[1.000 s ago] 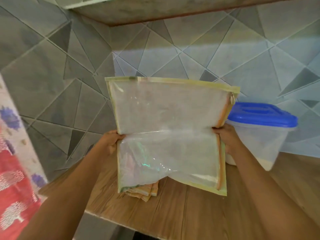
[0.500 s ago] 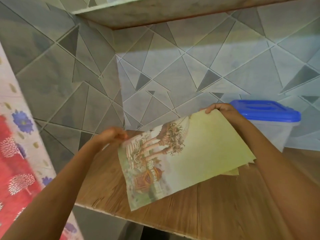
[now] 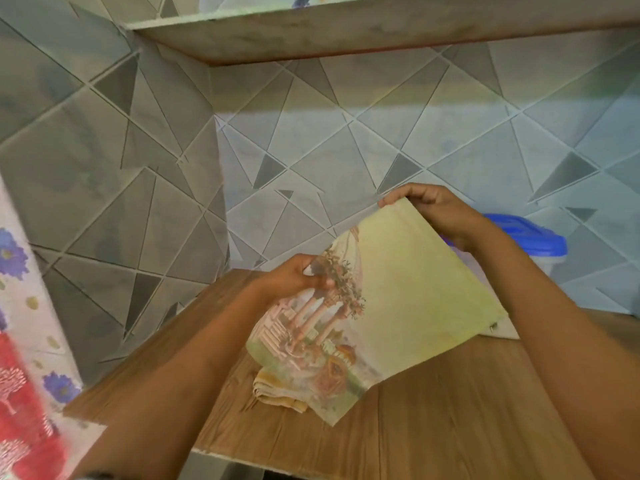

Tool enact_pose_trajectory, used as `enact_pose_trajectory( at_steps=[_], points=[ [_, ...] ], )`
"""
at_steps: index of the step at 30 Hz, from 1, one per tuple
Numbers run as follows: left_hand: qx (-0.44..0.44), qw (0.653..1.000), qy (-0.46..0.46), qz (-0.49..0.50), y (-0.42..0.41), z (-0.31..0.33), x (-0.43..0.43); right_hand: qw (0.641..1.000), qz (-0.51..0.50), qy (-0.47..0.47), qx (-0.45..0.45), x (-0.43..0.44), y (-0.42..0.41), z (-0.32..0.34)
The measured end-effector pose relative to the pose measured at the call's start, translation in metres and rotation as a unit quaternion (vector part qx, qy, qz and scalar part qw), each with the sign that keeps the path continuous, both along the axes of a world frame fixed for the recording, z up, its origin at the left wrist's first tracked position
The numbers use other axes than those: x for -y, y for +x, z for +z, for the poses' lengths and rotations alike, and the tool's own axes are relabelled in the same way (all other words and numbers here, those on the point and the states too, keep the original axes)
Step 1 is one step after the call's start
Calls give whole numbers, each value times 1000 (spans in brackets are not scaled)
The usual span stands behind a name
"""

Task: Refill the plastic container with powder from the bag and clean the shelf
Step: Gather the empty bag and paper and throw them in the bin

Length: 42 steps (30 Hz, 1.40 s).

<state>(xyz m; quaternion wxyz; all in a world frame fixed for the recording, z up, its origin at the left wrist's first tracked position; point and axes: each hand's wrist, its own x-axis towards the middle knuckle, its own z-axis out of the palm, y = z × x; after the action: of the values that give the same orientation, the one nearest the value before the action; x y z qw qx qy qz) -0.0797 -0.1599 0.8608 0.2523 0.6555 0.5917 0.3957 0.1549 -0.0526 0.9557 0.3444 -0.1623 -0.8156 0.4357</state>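
Both hands grasp the bag (image 3: 408, 292). My left hand (image 3: 294, 280) curls round its near left edge, over the printed picture, and my right hand (image 3: 433, 209) pinches the far top corner. Half a second ago the bag lay lower and flatter over the shelf; now that far corner is raised higher and the left hand has come in toward the middle. A second ago its clear plastic face was turned to me; now I see the opaque side, pale yellow-green and smooth, with a faded print of columns and foliage.

Under its near corner a folded cloth (image 3: 277, 393), yellowish and layered, lies on the shelf (image 3: 450, 438), a board with brown wood grain. Farther off, behind my right forearm, the plastic container (image 3: 556, 266) stands at the right of the shelf, translucent and largely hidden, its blue lid (image 3: 530, 237) on. Beyond it is a tiled wall (image 3: 346, 150) of grey triangles, with an upper shelf (image 3: 381, 32) overhead.
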Motion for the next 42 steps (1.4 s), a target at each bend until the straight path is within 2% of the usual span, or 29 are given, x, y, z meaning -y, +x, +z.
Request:
enact_pose_trajectory(
  at_steps=[3, 6, 8, 11, 13, 16, 20, 27, 31, 37, 40, 42],
  points=[
    [36, 998, 36, 25, -3, 2, -2, 992, -15, -107, -69, -19, 36, -24],
    [125, 987, 79, 70, -8, 7, -3, 953, -46, -249, -166, -25, 55, -76],
    [186, 973, 99, 94, -7, 12, -5, 932, -72, -321, -150, -26, 48, -119],
    [220, 965, 101, 98, -2, 15, -9, 953, -57, -291, -61, -12, 22, -150],
    [224, 967, 87, 85, 1, 13, -10, 945, -28, -313, -97, 0, 4, -148],
    [243, 963, 77, 89, 1, 6, -9, 945, -18, -291, -150, 7, -9, -137],
    [249, 959, 74, 109, -9, -2, 1, 946, 8, -294, -134, 10, -15, -127],
    [239, 964, 58, 101, -19, -10, 9, 890, 30, -438, -126, 17, -25, -134],
    [238, 965, 45, 103, -19, -10, 9, 892, -38, -426, -145, 7, -31, -137],
    [183, 973, -15, 143, -31, -11, 10, 954, -107, -265, -87, -5, -28, -137],
    [153, 978, -65, 125, -36, -13, 13, 963, -104, -233, -84, -16, -22, -136],
    [150, 981, -51, 116, -39, -14, 11, 965, -111, -223, -81, -25, -20, -135]
  ],
)
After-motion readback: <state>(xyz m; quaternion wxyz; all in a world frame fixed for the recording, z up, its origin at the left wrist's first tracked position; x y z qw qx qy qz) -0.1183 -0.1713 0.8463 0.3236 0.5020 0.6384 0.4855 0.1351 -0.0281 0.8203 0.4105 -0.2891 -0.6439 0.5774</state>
